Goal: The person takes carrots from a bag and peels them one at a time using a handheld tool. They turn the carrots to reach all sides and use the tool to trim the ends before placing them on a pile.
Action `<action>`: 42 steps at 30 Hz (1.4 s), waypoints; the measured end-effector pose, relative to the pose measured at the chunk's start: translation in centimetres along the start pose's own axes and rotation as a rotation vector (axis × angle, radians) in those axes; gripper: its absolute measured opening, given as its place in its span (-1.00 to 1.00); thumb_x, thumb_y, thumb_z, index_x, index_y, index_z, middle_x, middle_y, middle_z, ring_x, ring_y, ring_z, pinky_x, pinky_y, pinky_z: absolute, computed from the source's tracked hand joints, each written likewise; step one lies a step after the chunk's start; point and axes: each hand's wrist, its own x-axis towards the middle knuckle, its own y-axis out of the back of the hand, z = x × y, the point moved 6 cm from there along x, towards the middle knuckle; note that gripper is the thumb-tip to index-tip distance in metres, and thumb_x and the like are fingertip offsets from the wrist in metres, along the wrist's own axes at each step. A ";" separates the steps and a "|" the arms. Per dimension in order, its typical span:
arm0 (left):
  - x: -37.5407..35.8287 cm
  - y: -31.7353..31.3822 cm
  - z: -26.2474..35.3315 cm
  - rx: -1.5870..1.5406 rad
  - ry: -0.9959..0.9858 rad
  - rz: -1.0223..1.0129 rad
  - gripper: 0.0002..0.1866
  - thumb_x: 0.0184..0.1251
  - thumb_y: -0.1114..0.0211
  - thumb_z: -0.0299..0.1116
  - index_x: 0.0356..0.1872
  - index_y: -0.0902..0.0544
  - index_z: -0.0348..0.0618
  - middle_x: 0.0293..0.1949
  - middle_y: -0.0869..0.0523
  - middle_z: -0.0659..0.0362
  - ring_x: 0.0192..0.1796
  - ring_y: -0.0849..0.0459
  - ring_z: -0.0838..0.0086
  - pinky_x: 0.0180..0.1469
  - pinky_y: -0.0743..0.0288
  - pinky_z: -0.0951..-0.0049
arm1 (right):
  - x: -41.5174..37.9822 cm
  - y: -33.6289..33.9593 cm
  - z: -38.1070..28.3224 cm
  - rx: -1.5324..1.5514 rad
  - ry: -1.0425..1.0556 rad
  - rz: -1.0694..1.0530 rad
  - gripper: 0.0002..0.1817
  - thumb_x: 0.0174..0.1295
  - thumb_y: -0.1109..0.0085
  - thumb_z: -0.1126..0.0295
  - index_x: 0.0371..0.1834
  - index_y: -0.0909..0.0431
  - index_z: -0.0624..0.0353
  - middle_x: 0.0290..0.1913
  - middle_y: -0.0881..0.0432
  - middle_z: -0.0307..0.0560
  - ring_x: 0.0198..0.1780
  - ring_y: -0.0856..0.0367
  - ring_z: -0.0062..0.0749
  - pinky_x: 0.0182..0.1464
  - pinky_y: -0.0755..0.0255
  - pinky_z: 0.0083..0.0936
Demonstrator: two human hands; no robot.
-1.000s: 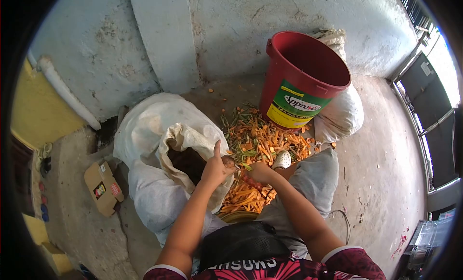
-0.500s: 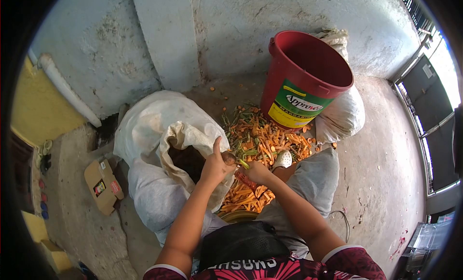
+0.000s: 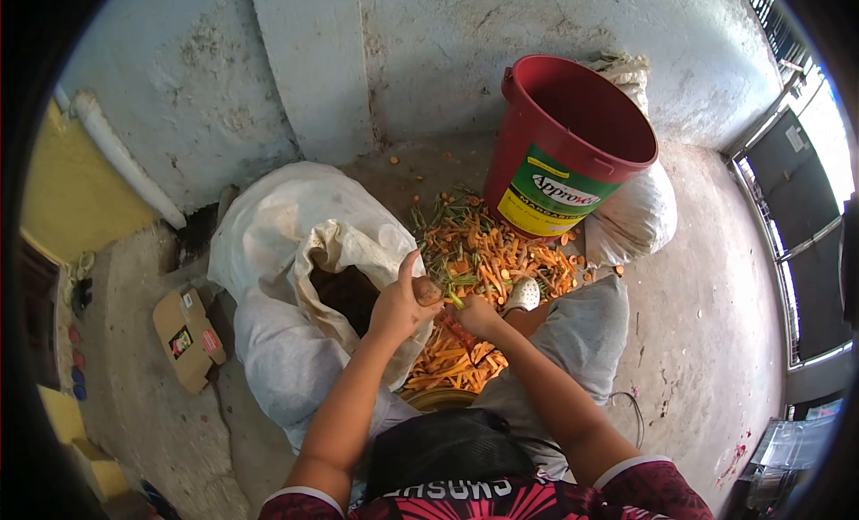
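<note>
My left hand (image 3: 399, 307) is closed around a brown, rounded root vegetable (image 3: 427, 292), thumb pointing up. Close against it, my right hand (image 3: 480, 318) grips a small tool with a yellow-green part (image 3: 455, 301); most of the tool is hidden in the fingers. Below the hands lie orange peel strips (image 3: 452, 366), over a basin whose rim (image 3: 443, 399) shows between my legs. Something red (image 3: 458, 330) sits just under the right hand. Left of my left hand, an open whitish sack (image 3: 327, 251) gapes with a dark inside.
A large red bucket (image 3: 528, 117) with a margarine label stands by the wall, a filled sack (image 3: 640, 211) behind it. Orange and green scraps (image 3: 488, 251) cover the floor before me. A flattened cardboard box (image 3: 188, 341) lies at left. A white clog (image 3: 523, 294) shows beside the scraps.
The root vegetable shows more of its rounded side now, and my left hand has turned slightly. The right hand has shifted a little; both hands keep their grip.
</note>
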 end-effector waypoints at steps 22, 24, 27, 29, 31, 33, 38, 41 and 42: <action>-1.3 0.4 -3.1 -2.082 0.430 0.250 -0.53 0.23 0.17 0.09 -0.30 -0.47 -0.11 -0.15 -0.47 0.15 -0.03 -0.37 0.26 0.09 -0.19 0.08 | -2.4 -2.7 -3.8 1.408 -0.249 -0.367 -0.78 0.22 0.14 0.36 -0.19 -0.38 0.27 -0.37 -0.52 -0.06 -0.36 -0.51 -0.31 -0.31 -0.43 -0.46; -1.4 0.1 -2.8 -2.123 0.330 0.165 -0.60 0.24 0.15 -0.01 -0.38 -0.49 -0.13 -0.13 -0.47 0.14 -0.01 -0.38 0.25 0.11 -0.18 0.07 | -2.1 -1.5 -4.0 1.478 -0.194 -0.268 -0.79 0.21 0.13 0.37 -0.18 -0.37 0.26 -0.34 -0.52 -0.06 -0.33 -0.52 -0.31 -0.28 -0.42 -0.44; -1.2 -1.0 -2.5 -2.106 0.327 0.088 -0.70 0.24 0.10 -0.16 -0.43 -0.49 -0.15 -0.08 -0.46 0.11 0.04 -0.37 0.22 0.14 -0.18 0.04 | -2.1 0.8 -4.2 1.448 -0.069 -0.076 -0.80 0.18 0.08 0.37 -0.22 -0.41 0.24 -0.34 -0.53 -0.11 -0.35 -0.53 -0.38 -0.26 -0.39 -0.47; -1.3 -1.6 -2.1 -2.001 0.455 0.043 -0.83 0.18 0.00 -0.34 -0.35 -0.48 -0.20 -0.03 -0.44 0.06 0.07 -0.39 0.18 0.10 -0.27 0.04 | -1.2 2.3 -3.3 1.273 0.032 0.099 -0.81 0.17 0.05 0.36 -0.26 -0.43 0.25 -0.38 -0.53 -0.14 -0.37 -0.51 -0.44 -0.29 -0.37 -0.50; -1.7 -2.4 -1.9 -1.810 0.603 -0.028 -0.81 0.16 -0.02 -0.38 -0.25 -0.45 -0.24 -0.05 -0.46 0.05 0.04 -0.43 0.20 0.05 -0.34 0.08 | -0.6 3.5 -2.4 1.179 0.023 0.220 -0.82 0.14 0.03 0.36 -0.36 -0.47 0.27 -0.44 -0.53 -0.18 -0.42 -0.48 -0.53 -0.36 -0.33 -0.55; -2.3 -3.4 -2.2 -1.633 0.725 -0.092 -0.70 0.16 -0.06 -0.37 -0.10 -0.39 -0.28 -0.14 -0.52 0.05 -0.11 -0.54 0.28 -0.09 -0.48 0.28 | -1.2 5.2 -2.5 1.008 0.049 0.286 -0.82 0.15 0.03 0.35 -0.37 -0.47 0.26 -0.47 -0.52 -0.17 -0.46 -0.47 -0.54 -0.40 -0.33 -0.55; -3.4 -4.5 -0.7 -1.427 0.831 -0.388 -0.61 0.16 -0.11 -0.21 -0.06 -0.37 -0.23 -0.21 -0.54 0.12 -0.19 -0.56 0.42 -0.19 -0.50 0.43 | -5.0 9.4 -6.1 0.310 0.100 0.418 -0.79 0.16 0.06 0.31 -0.40 -0.44 0.26 -0.58 -0.50 -0.02 -0.56 -0.50 -0.41 -0.47 -0.34 -0.50; -3.5 -5.3 -1.4 -1.460 0.831 -0.461 -0.60 0.16 -0.09 -0.15 -0.08 -0.39 -0.23 -0.27 -0.56 0.13 -0.24 -0.57 0.43 -0.19 -0.49 0.43 | -4.5 11.2 -4.5 0.036 0.072 0.704 -0.76 0.17 0.06 0.29 -0.41 -0.43 0.28 -0.57 -0.51 0.00 -0.53 -0.52 -0.33 -0.44 -0.35 -0.46; -3.5 -5.4 -1.5 -1.479 0.860 -0.432 -0.61 0.17 -0.08 -0.14 -0.10 -0.40 -0.23 -0.28 -0.57 0.13 -0.25 -0.58 0.43 -0.19 -0.49 0.43 | -4.4 11.9 -4.0 0.126 0.074 0.742 -0.76 0.16 0.06 0.29 -0.41 -0.43 0.28 -0.57 -0.51 -0.01 -0.52 -0.51 -0.34 -0.43 -0.35 -0.46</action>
